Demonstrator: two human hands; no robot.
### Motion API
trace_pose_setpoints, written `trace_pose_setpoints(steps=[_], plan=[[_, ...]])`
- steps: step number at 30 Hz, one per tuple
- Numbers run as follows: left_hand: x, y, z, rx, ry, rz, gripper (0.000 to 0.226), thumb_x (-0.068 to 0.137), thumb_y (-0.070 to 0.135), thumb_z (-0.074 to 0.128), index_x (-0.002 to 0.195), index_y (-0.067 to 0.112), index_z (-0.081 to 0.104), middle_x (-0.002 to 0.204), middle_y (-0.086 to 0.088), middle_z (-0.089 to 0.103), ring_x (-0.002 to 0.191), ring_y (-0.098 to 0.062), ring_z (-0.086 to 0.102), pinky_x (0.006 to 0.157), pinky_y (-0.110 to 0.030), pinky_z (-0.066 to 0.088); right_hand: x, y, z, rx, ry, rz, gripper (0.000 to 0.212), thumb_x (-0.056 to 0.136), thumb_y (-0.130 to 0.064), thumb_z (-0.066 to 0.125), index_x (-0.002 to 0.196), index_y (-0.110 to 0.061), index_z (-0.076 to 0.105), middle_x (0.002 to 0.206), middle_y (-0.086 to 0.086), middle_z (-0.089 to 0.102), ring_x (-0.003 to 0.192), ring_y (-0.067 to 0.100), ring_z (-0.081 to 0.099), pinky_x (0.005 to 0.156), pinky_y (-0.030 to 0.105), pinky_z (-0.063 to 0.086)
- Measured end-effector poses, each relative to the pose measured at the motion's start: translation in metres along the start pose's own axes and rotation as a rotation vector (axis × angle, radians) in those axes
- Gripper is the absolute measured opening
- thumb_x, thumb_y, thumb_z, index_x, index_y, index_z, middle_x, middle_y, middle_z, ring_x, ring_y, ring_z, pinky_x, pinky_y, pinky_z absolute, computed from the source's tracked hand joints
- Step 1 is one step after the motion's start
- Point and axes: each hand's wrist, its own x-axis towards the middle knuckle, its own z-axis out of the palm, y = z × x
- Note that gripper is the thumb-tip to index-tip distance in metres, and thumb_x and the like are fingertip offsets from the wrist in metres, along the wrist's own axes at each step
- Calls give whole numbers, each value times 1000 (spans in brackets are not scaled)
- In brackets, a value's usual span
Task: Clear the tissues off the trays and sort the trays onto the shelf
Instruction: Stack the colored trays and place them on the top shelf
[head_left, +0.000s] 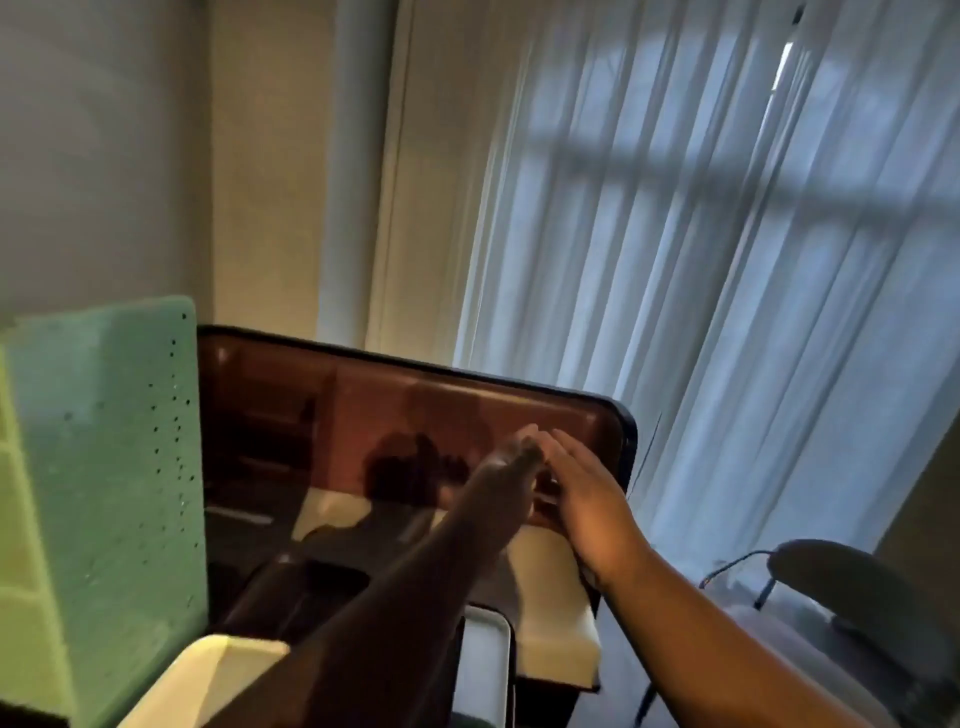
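Note:
A glossy dark brown tray (363, 415) stands upright on its edge in the middle of the view, its face mirroring my arms. My left hand (511, 460) reaches up to the tray's face, fingers stretched out and blurred, touching it. My right hand (587, 504) lies flat against the same face close to the tray's right edge, fingers straight and together. A green speckled tray (109, 467) stands upright just left of the brown one. A pale grey tray (485, 670) shows under my left forearm. No tissue is visible.
A yellow-green shelf frame (21, 545) is at the far left. A cream block (550, 623) sits below the brown tray, another cream piece (208, 675) at bottom left. A dark chair (852, 597) stands at the right before white curtains (727, 260).

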Motion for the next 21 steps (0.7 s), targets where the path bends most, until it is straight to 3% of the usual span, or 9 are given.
trace_pose_setpoints(steps=[1, 3, 6, 8, 10, 12, 15, 18, 21], plan=[[-6, -14, -4, 7, 21, -25, 50, 89, 48, 58, 128, 17, 59, 134, -24, 59, 122, -34, 59, 101, -50, 48, -5, 13, -2, 10, 0, 23, 38, 105, -19, 51, 138, -1, 54, 114, 32, 66, 105, 41, 68, 79, 31, 58], [-21, -49, -8, 77, 106, -81, 56, 90, 51, 55, 134, 15, 56, 128, -12, 66, 116, -27, 64, 87, -37, 51, -15, 52, -8, 45, -1, 95, 35, 105, -14, 51, 139, -6, 52, 111, 19, 70, 99, 33, 68, 79, 29, 57], [-49, -109, -22, 138, 243, -190, 46, 98, 36, 52, 133, 8, 55, 109, -2, 65, 91, -14, 61, 77, -30, 46, -32, 124, -19, -211, 50, 146, 40, 103, -27, 54, 137, -7, 57, 114, 12, 69, 102, 26, 65, 96, 43, 53], [-66, -149, -36, 179, 321, -298, 44, 100, 27, 52, 139, 7, 51, 99, -4, 61, 88, -16, 56, 79, -31, 44, -47, 169, -27, -363, 34, 219, 48, 94, -38, 55, 131, -9, 62, 110, 11, 71, 99, 26, 67, 92, 43, 55], [-85, -183, -49, 257, 382, -394, 55, 94, 24, 58, 144, 6, 45, 109, -11, 66, 94, -21, 59, 80, -33, 43, -61, 213, -37, -419, -8, 370, 39, 97, -33, 58, 128, -8, 63, 101, 10, 70, 76, 16, 63, 69, 29, 52], [-103, -211, -61, 322, 432, -499, 59, 90, 18, 58, 146, 4, 43, 129, -24, 62, 112, -33, 62, 86, -34, 45, -75, 254, -47, -578, -56, 512, 39, 95, -31, 62, 124, -5, 65, 95, 7, 69, 61, 10, 58, 54, 20, 45], [-127, -240, -71, 415, 463, -605, 58, 90, 9, 55, 147, 5, 44, 139, -22, 57, 124, -38, 56, 90, -32, 46, -100, 307, -61, -730, -109, 727, 43, 83, -34, 67, 118, -8, 65, 98, 7, 70, 76, 18, 66, 66, 29, 56], [-144, -260, -76, 472, 451, -660, 59, 89, 10, 55, 147, 6, 43, 147, -14, 51, 128, -28, 54, 104, -31, 43, -125, 329, -69, -806, -60, 880, 65, 80, -36, 71, 135, -8, 49, 122, 14, 63, 104, 31, 66, 83, 42, 59], [-152, -275, -79, 481, 451, -699, 57, 91, 10, 56, 147, 6, 44, 147, -14, 51, 127, -26, 54, 99, -25, 39, -137, 350, -74, -824, -95, 947, 57, 90, -27, 66, 135, 1, 44, 110, 12, 62, 95, 28, 65, 74, 36, 55]])
